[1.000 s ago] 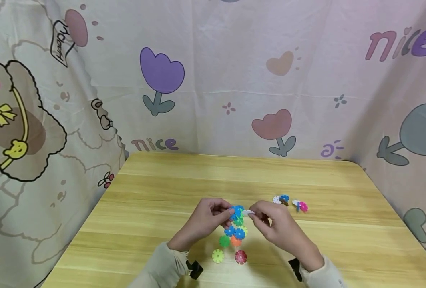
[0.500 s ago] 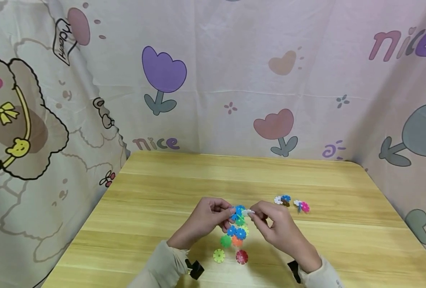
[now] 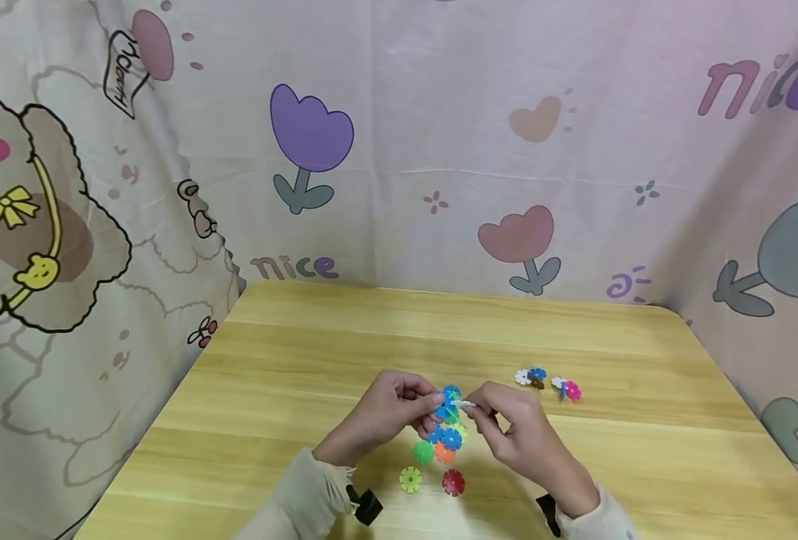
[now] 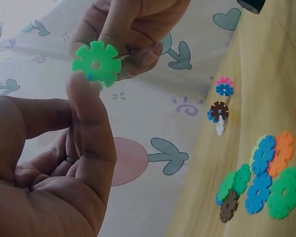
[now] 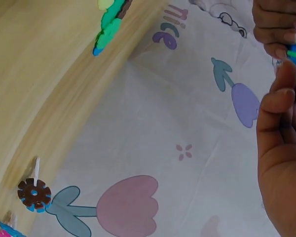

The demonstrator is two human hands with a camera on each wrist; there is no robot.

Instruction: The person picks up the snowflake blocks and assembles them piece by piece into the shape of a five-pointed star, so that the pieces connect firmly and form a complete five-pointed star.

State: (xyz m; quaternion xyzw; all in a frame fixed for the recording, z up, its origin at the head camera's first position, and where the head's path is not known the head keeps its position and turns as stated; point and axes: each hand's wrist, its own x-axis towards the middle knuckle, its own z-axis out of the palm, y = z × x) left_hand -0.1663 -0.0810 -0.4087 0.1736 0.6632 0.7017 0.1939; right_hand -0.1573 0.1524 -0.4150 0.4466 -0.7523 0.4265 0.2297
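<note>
My left hand (image 3: 395, 409) pinches a blue notched plastic disc (image 3: 446, 407) between thumb and fingers, above the table. A green notched disc (image 4: 97, 52) is joined to it, facing the left wrist camera. My right hand (image 3: 527, 427) pinches a white notched disc (image 3: 463, 403), seen edge-on in the head view, against the blue one. Whether its slot has entered the blue disc cannot be made out. Fingers cover much of the joined discs in the right wrist view.
Below the hands lie loose discs: orange (image 3: 445, 451), green (image 3: 424, 451), yellow (image 3: 410, 479), red (image 3: 453, 482) and several more. Two small joined clusters, one with a brown disc (image 5: 34, 193), one with a pink disc (image 3: 573, 391), rest farther right on the wooden table (image 3: 304, 330).
The white disc has turned from showing its face to lying nearly edge-on against the blue disc. Both hands keep their grip and barely shift; the head view has swung slightly left.
</note>
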